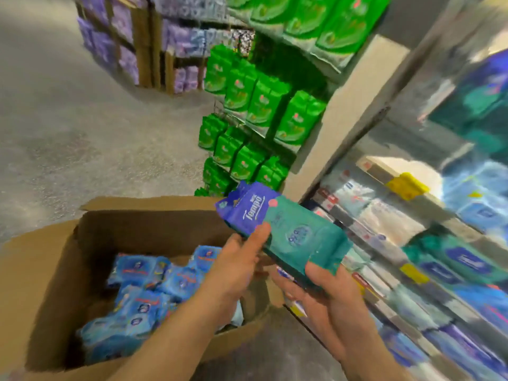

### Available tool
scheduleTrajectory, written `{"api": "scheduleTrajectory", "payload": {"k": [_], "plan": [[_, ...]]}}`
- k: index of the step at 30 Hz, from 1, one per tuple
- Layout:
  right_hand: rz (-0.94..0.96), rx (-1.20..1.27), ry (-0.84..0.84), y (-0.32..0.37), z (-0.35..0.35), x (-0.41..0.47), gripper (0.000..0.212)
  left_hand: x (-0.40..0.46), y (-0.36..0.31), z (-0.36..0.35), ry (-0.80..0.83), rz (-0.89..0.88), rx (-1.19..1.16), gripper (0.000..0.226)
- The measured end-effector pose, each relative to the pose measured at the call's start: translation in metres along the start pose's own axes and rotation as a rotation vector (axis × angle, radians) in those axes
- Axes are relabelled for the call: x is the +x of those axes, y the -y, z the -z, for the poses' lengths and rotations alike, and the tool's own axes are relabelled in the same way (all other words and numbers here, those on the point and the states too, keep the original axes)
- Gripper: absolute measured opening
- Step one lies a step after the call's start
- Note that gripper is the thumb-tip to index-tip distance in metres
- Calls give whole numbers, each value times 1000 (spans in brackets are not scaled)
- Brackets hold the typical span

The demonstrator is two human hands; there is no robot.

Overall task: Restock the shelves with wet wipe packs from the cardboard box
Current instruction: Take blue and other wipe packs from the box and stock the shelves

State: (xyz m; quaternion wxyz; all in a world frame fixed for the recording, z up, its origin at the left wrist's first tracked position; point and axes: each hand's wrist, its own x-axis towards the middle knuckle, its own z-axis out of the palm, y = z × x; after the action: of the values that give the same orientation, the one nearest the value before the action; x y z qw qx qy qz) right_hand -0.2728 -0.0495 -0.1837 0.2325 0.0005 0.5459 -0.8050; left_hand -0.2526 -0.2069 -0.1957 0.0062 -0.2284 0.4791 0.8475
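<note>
Both our left hand (242,259) and right hand (327,292) clamp fingers on one teal wipe pack (299,237), unshelved, while many packs (143,295) fill the cardboard box (55,270).

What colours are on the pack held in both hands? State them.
Teal, with a purple-blue end bearing white lettering: the pack, clearest in the head view.

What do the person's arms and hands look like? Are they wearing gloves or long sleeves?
No gloves and no sleeves show. The left hand and the right hand are both bare, and both forearms are bare all the way to the bottom edge of the picture. I can see no watch, ring or bracelet on them, though the picture is a bit blurry.
</note>
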Motion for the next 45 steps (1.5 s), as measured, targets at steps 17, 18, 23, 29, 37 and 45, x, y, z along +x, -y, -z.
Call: {"api": "scheduleTrajectory", "payload": {"k": [17,18,23,29,37,45], "plan": [[192,-244,-271,143,251,-83,63,-9,70,-283,307,-181,248,27],[196,-252,-263,149,260,-84,56,-9,70,-295,334,-197,263,25],[265,-297,-269,173,287,-79,46,-6,69,-331,465,-236,342,31],[431,-351,-373,196,285,-52,13,20,61,-338,536,-221,494,35],[492,-551,-448,231,277,28,11,94,42,-345,564,-234,390,33],[614,-714,-429,277,249,112,36,169,-8,-353,630,-396,312,28]]}}
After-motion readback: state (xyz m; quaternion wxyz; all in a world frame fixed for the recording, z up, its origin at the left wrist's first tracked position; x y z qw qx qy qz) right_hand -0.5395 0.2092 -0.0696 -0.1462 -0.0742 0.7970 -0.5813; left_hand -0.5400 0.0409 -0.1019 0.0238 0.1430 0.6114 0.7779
